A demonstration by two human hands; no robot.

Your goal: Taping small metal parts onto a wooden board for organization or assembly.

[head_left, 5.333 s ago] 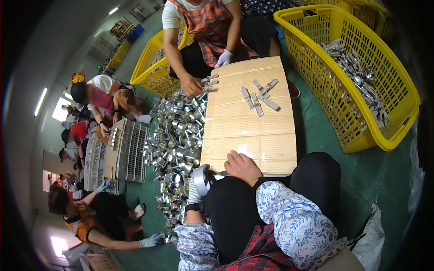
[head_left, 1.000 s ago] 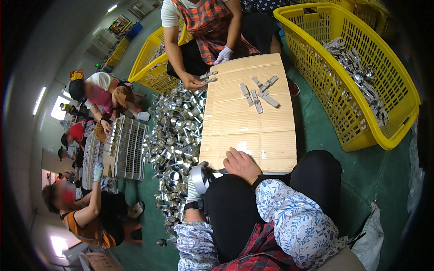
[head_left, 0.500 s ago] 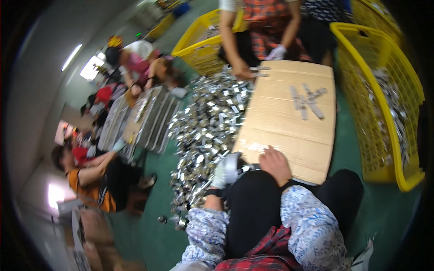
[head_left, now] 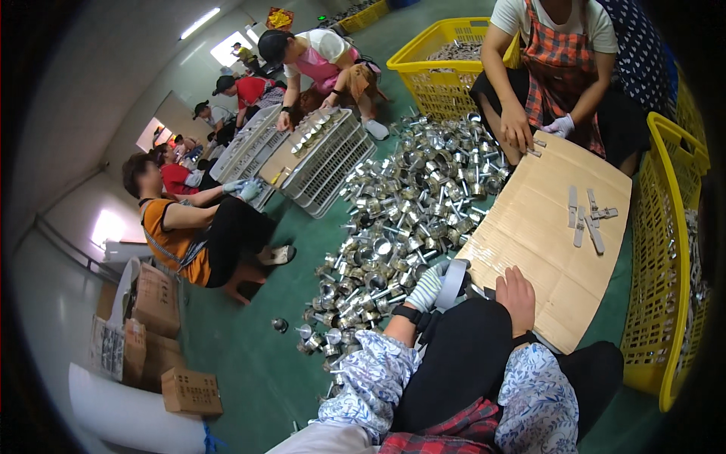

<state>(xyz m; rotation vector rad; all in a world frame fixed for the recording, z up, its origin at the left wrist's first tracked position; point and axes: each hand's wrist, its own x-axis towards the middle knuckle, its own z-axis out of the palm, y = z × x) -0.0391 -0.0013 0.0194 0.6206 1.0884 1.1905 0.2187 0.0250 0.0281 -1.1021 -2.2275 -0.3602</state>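
Clearly, from where I stand, the left hand (head_left: pixel 425 289), in a striped glove, is closed on a grey ring (head_left: pixel 451 284) just off the board's near left corner. The right hand (head_left: pixel 516 299) is bare and grips nothing; it lies open and palm down on the near edge of the cardboard-topped board (head_left: pixel 522 234). Several flat metal clips (head_left: pixel 572 206) lie loosely together on the board's far right part. Across the board's far end sits a co-worker in a checked apron (head_left: pixel 560 57), whose bare hand (head_left: pixel 516 130) is at its far left corner, beside a few more clips there. Left of the board spreads a big heap of metal fittings (head_left: pixel 408 219). A yellow basket (head_left: pixel 675 333) stands to the board's right, another yellow basket (head_left: pixel 431 68) beyond its far left side. Well left of the board, past the heap, people work around grey crates (head_left: pixel 325 178).
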